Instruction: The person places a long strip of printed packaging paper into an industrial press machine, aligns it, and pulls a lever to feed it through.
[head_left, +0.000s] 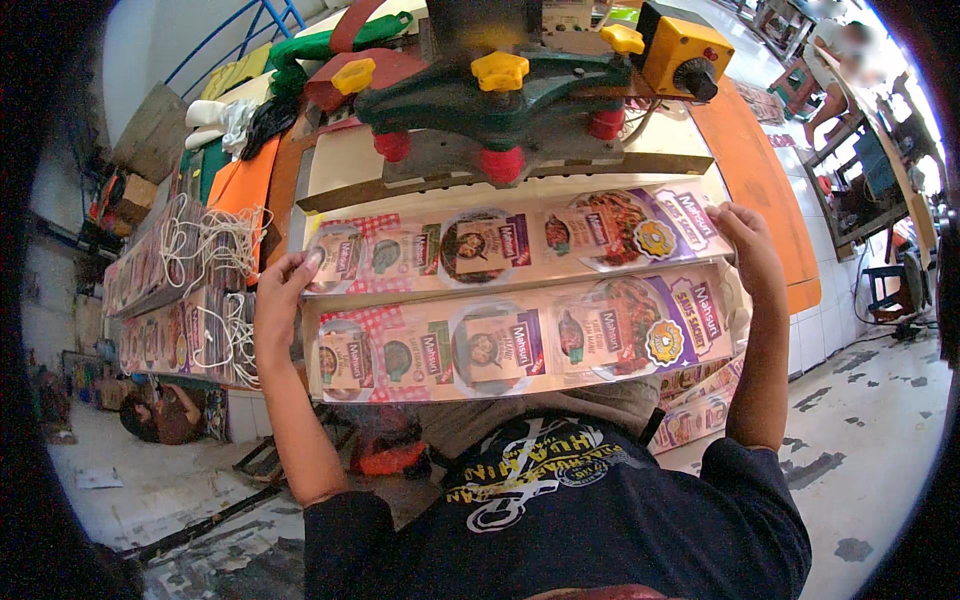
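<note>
A long printed card panel with food pictures, red checks and a purple right end lies flat under the press. My left hand pinches its left end, thumb on top. At its right end, my right hand grips the edge with bent fingers. Nearer my body rests a stack of matching panels, which neither hand holds. Just beyond the held panel is the dark green press head, with yellow star knobs, red cushions and a long straight bar below.
Bundles of printed panels with white cords stand at the left. More panels are low at the right, by my lap. A yellow control box with a black dial sits at the back right. Other people are at the far right and lower left.
</note>
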